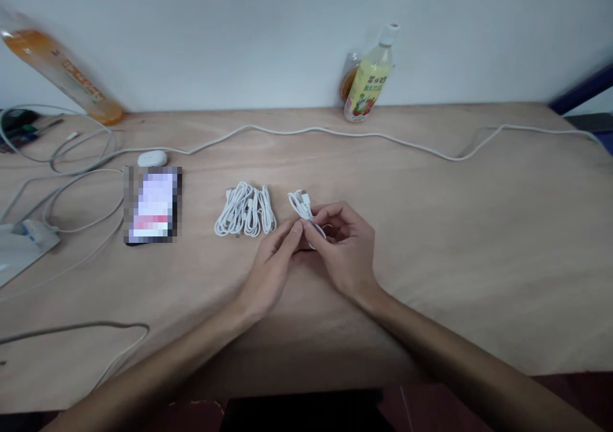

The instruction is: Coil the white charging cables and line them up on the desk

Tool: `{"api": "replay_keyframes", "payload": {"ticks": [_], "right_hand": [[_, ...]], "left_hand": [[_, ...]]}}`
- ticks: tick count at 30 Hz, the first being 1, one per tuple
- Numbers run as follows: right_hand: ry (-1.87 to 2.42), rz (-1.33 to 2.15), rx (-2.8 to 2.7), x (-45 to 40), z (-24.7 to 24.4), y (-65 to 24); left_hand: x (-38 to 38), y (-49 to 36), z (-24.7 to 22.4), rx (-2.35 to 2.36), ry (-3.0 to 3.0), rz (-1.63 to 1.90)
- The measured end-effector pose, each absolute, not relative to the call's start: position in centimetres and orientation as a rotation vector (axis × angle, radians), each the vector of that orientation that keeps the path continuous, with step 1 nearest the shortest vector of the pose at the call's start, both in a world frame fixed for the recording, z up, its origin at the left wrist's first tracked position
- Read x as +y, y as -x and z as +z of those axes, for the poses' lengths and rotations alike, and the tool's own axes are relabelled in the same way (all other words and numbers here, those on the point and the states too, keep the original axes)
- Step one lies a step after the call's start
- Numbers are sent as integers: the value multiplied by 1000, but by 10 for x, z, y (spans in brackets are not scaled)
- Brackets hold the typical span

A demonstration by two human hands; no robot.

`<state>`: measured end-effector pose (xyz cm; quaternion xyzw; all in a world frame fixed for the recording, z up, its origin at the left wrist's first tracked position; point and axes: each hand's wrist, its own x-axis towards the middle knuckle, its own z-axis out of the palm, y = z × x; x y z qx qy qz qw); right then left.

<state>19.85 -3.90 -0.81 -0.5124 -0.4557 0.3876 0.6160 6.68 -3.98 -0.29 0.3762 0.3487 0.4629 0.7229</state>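
Note:
A small coiled white cable (299,204) is held between my two hands above the middle of the wooden table, its plug end pointing up and away. The fingers of my left hand (274,262) pinch it from the left, with the thumb against the coil. My right hand (350,248) curls round its lower right part, thumb and fingers closed on it. Fingers cover much of the coil. Just left of my hands, several bundled white cables (245,209) lie side by side on the table.
A phone (154,205) and a white earbud case (152,158) lie on the left, near loose cables. A long white cord (316,130) crosses the table's back. A yellow-labelled bottle (368,84) and an orange bottle (67,74) stand by the wall.

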Motion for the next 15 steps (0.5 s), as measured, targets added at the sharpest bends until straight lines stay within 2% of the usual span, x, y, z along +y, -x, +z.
{"api": "replay_keyframes", "payload": {"ticks": [5,15], "right_hand": [[1186,843,-1151,-37,-10,-202],[1066,802,-1420,-35,-7,-212]], "left_hand": [[-32,-66,0,673,-612,1006],[-33,-60,2,688,-556,1067]]}}
